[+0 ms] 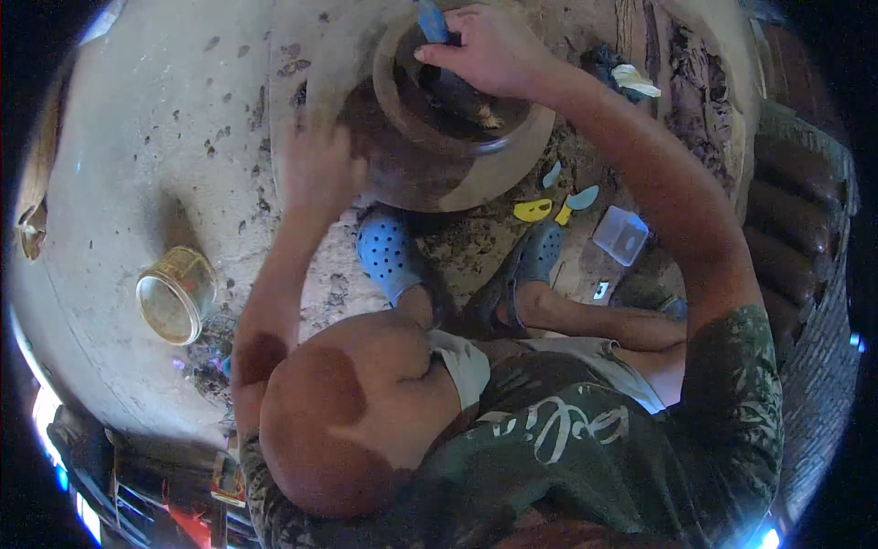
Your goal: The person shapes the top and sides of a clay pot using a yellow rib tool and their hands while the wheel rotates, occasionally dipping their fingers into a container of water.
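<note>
My right hand [498,50] is over a round turntable like a potter's wheel [476,188], at the top of the view. Between its thumb and fingers it pinches a small blue piece [432,23], whose kind I cannot make out. Beneath that hand, dark wet-looking material [448,87] lies in the middle of the wheel, partly hidden by the hand. My left hand [320,169] is smeared by motion at the wheel's left edge. Whether its fingers are apart or closed does not show, nor whether it touches the wheel.
Yellow [532,210] and pale blue [583,198] flat curved pieces lie on the floor right of the wheel. Near them is a clear plastic tub [622,235]. A bucket [174,297] stands at left. Dark clay-like mess [700,91] and a white scrap [636,80] are at right.
</note>
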The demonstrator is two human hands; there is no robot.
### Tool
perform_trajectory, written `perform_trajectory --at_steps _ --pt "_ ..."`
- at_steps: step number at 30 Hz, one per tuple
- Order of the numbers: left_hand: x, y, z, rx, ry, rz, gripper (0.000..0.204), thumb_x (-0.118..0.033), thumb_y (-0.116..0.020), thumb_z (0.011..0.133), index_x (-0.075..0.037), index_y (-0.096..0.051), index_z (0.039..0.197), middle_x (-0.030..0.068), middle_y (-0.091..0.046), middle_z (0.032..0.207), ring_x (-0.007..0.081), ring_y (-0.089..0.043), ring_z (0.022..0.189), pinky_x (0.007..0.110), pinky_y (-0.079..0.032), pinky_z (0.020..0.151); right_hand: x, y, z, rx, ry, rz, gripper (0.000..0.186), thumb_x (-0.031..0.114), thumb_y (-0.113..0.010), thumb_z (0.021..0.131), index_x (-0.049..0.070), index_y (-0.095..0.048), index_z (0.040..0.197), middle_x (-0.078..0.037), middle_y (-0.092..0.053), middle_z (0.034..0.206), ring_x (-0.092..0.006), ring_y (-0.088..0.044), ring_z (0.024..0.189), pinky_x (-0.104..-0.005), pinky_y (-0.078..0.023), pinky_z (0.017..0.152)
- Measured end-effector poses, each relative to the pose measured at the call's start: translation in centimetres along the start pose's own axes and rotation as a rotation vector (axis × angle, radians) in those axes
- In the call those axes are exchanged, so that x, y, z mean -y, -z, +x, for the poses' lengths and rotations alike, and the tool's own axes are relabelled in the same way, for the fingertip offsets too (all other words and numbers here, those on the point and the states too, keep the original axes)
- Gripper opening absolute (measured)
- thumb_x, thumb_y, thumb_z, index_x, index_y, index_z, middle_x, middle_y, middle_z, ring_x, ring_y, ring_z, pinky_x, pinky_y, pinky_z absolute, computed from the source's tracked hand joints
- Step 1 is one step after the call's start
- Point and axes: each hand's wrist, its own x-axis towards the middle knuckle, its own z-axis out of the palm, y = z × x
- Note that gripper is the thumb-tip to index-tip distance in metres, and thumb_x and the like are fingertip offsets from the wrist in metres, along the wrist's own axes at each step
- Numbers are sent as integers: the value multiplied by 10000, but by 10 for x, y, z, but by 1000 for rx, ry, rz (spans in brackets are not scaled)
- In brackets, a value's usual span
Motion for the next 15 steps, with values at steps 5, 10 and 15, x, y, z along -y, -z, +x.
perform_trajectory --at_steps 5,10,15 --pt "-69 -12 -37 168 -130 -68 421 -362 -659 843 13 -749 1012 221 -732 925 399 -668 1065 530 -456 1025 23 29 -15 103 -92 54 553 475 -570 1046 -63 -688 1093 -163 -613 636 -249 -576 539 -424 -496 551" --pt "-78 -12 -54 673 -183 -736 402 -378 -657 877 3 -766 937 226 -749 941 389 -708 930 501 -472 1000 14 -2 -1 74 -108 50 526 466 -573 1047 -45 -691 1079 -153 -572 594 -250 -554 527 -431 -487 544" --pt "-4 5 0 244 -63 45 450 -434 -695 875 7 -770 921 217 -741 897 393 -711 873 486 -473 1009 -1 -9 -9 -33 -46 83 554 467 -570 1050 -73 -684 1101 -139 -549 565 -207 -509 479 -386 -453 473"
